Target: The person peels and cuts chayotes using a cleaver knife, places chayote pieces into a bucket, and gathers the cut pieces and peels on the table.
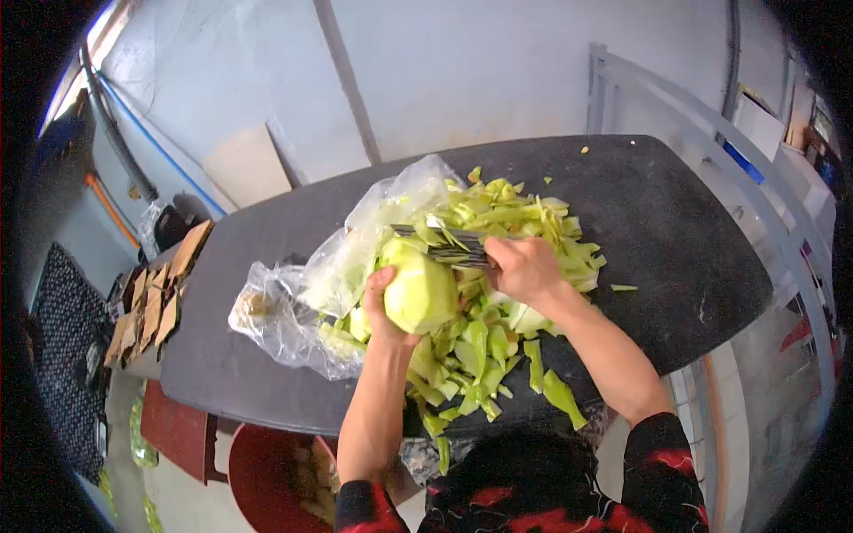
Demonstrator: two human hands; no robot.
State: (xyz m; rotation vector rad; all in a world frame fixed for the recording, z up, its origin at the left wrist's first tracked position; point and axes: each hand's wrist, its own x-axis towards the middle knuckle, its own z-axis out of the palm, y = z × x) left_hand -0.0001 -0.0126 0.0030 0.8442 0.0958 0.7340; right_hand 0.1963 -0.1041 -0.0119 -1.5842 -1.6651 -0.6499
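My left hand [384, 306] is wrapped around the left and lower side of a large round pale green fruit [420, 298], whose surface is mostly peeled. In my right hand [530, 268] is a knife [453, 245], closed in the fist, its broad dark blade smeared by motion. The blade lies across the top of the fruit, pointing left. Green strips of peel [475, 355] are heaped under and around both hands. Some peel [546, 226] also spreads behind the right hand. A clear plastic bag [373, 218] lies behind and left of the fruit.
Beneath it all is a dark table [657, 231]. Another crumpled clear bag [293, 333] lies at its left. Below the front edge stands a red bin [267, 480] beside a red stool [178, 435]. Cardboard pieces [151, 306] are at the left, a grey metal frame [711, 115] at the right.
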